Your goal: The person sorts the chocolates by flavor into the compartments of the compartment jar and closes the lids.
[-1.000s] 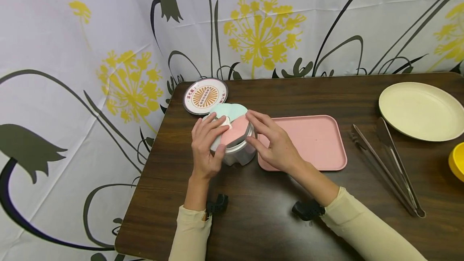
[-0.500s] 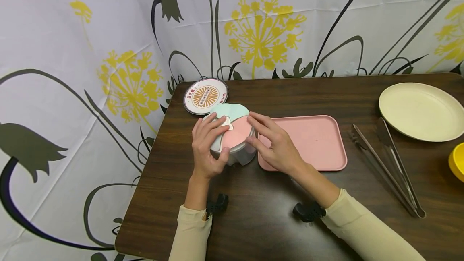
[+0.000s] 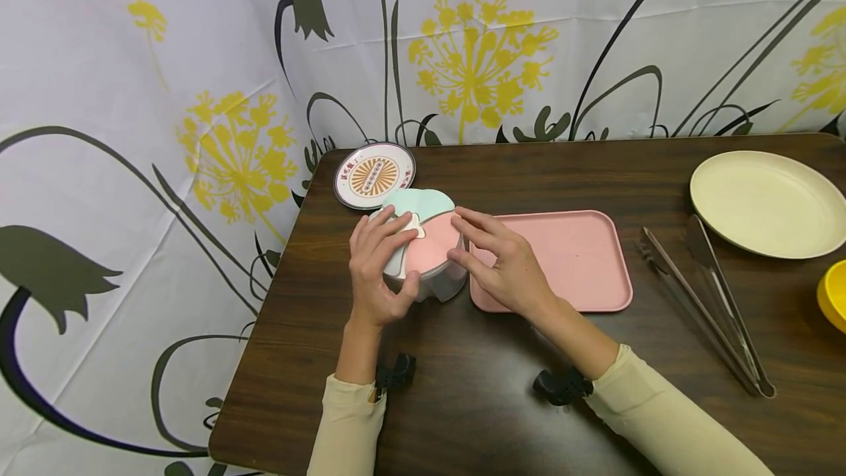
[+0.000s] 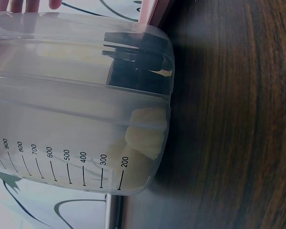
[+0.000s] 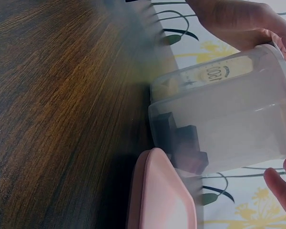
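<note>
A clear food container [image 3: 441, 286] stands upright on the table, its lid split into a pink flap [image 3: 432, 244], a mint flap [image 3: 419, 201] and a pale grey flap [image 3: 395, 263]. My left hand [image 3: 380, 263] holds the container, fingers spread over the lid and thumb at the near rim. At the right rim, fingers and thumb of my right hand [image 3: 509, 259] touch the pink flap's edge, which lies level. Through the walls show pale chunks [image 4: 147, 131] with black measuring marks beside them in the left wrist view, and dark blocks [image 5: 186, 143] in the right wrist view.
Right of the container lies a pink tray [image 3: 562, 263]. Metal tongs [image 3: 717, 314], a cream oval plate [image 3: 769, 204] and a yellow bowl [image 3: 834, 294] are farther right. A small printed plate [image 3: 374, 175] sits behind the container, near the table's [image 3: 284, 388] left edge.
The pink flap's near right edge, tilted up a second ago with a dark gap beneath, has come down level with the lid. My right fingers shifted slightly; the container stayed in place.
</note>
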### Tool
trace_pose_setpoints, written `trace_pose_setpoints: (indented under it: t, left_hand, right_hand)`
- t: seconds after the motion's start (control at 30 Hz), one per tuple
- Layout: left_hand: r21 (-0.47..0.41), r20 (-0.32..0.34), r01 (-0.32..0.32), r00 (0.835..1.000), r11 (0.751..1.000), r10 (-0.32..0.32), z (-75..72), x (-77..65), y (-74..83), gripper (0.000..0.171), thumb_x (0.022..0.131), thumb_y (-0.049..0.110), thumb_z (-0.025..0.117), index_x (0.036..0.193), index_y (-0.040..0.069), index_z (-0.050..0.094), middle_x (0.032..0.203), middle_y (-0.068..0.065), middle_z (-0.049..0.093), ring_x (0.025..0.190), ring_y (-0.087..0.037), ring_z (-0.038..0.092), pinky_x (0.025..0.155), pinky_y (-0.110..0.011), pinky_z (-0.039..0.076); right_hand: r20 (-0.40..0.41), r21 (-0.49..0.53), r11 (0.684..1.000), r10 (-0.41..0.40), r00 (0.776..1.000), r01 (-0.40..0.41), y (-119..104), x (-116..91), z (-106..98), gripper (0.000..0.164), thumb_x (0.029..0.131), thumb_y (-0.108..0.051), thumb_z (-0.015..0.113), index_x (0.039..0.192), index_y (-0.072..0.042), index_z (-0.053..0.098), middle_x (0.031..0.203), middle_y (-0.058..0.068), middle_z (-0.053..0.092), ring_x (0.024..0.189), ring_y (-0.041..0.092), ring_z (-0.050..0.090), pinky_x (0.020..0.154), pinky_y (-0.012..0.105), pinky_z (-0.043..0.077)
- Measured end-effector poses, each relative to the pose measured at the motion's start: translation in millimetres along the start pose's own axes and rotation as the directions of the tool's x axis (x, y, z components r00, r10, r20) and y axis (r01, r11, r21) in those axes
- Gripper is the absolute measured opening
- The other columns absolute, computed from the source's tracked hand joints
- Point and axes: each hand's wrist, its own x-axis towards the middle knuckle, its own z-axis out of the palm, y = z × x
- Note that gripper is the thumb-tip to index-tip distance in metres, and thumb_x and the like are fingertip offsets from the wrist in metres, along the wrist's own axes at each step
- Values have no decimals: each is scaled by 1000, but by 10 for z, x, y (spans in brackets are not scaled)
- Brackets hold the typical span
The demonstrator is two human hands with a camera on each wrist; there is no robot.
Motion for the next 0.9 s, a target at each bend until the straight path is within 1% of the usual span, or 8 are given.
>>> trace_pose_setpoints:
  t: [0.33,0.63,0.77,0.9]
  left_hand:
    - [11,-1,-13,1000,1000,13,-9,1,3,47,72,40,55,102,9,74,119,-8,69,125,-33,53,109,-60,20]
    - [13,2,-21,1000,1000,21,-15,-4,6,47,71,40,55,102,9,74,120,-9,68,124,-34,53,109,-62,20]
    - [14,10,-21,1000,1000,21,-19,-6,0,48,73,41,55,104,10,74,121,-9,68,125,-34,52,109,-62,20]
    - [14,26,-16,1000,1000,16,-25,-2,-6,48,75,44,55,105,11,73,122,-8,67,127,-33,51,109,-62,20]
  right_hand:
    - [-8,2,1000,9,1000,-9,14,-10,12,51,86,-19,76,133,-6,61,140,5,56,125,20,55,97,41,48]
    - [-2,5,1000,8,1000,-8,15,-26,9,51,86,-18,75,134,-7,61,141,4,55,125,17,55,98,38,47]
    - [-7,-13,1000,-3,1000,3,12,-29,0,51,87,-18,75,134,-7,61,141,4,55,124,18,56,98,39,47]
    - [4,-40,999,3,1000,-3,13,-33,-16,50,88,-20,74,135,-8,60,142,2,54,124,17,56,99,38,46]
